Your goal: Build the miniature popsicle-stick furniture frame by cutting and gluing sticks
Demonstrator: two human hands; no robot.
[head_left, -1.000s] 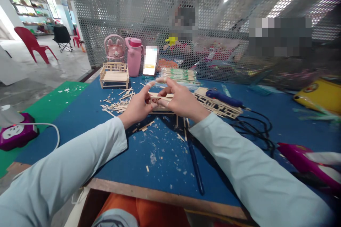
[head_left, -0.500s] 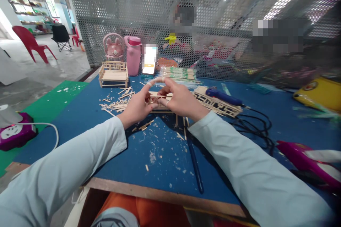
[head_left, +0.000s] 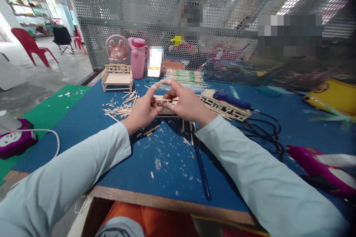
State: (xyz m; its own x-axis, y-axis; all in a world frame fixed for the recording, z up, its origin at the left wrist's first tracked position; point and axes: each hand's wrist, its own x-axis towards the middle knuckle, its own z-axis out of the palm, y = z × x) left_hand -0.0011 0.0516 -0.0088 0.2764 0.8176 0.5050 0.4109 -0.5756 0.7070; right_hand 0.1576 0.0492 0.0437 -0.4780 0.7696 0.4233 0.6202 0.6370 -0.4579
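My left hand [head_left: 142, 112] and my right hand [head_left: 191, 108] meet over a small wooden-stick model [head_left: 168, 112] at mid-table. Fingers of both hands are bent and pinched together at its upper part, around a thin wooden strip. My fingers hide much of the model; a flat panel, a lower rail and a thin leg show. Left of it lies a pile of cut wooden sticks [head_left: 125, 110]. Behind that pile stands a finished-looking miniature wooden bench [head_left: 118, 80]. To the right, a lattice wooden piece [head_left: 236, 113] lies under a blue corded tool [head_left: 232, 99].
A long dark-blue pen-like tool [head_left: 204, 177] lies toward the front edge. Black cable [head_left: 268, 133] coils at right, near a purple power strip [head_left: 314, 166]. A pink bottle [head_left: 137, 59], a lit phone [head_left: 154, 63] and bundled sticks [head_left: 185, 76] line the mesh partition [head_left: 116, 7].
The view has shifted slightly. My fingertips have moved a little against each other over the model; both hands remain in nearly the same place.
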